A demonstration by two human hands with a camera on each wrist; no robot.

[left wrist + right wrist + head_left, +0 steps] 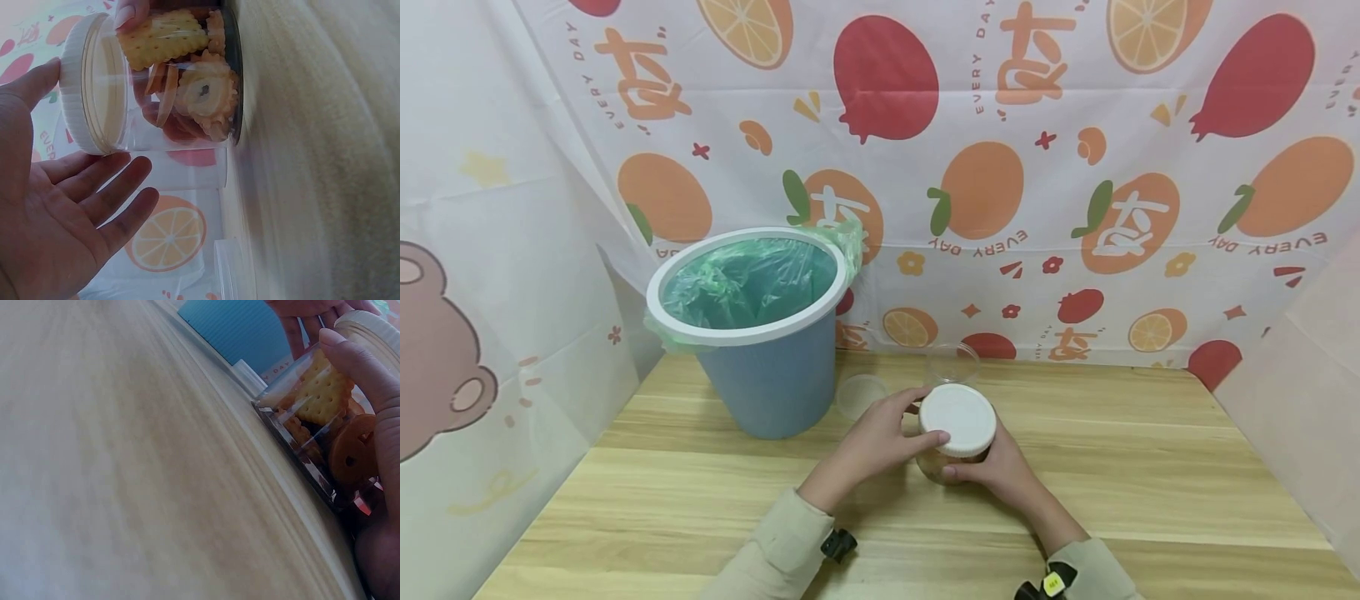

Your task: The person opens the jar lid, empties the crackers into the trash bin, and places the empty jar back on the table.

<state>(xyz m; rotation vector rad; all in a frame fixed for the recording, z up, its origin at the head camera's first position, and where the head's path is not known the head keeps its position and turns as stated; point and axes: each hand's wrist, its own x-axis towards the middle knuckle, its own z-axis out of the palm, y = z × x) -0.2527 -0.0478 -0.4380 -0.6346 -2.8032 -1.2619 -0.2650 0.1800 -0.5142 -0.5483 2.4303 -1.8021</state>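
A clear jar [934, 468] of biscuits stands upright on the table, topped by a white ribbed lid [958, 417]. My left hand [880, 432] holds the lid's rim between thumb and forefinger, while its other fingers extend loosely, as the left wrist view shows. Low on the jar's right side, my right hand [1009, 468] grips the body, thumb across the front. Through the clear wall show a square yellow cracker [164, 40], a scalloped biscuit [206, 94] and a brown round biscuit with holes [355, 450]. The right hand's fingers behind the jar are mostly hidden.
A blue bin [767, 383] with a white rim and green liner bag [752, 283] stands left of the jar. Behind the jar is a clear round container [953, 363], and a flat translucent disc [860, 395] lies near the bin. A fruit-print cloth [880, 208] hangs behind.
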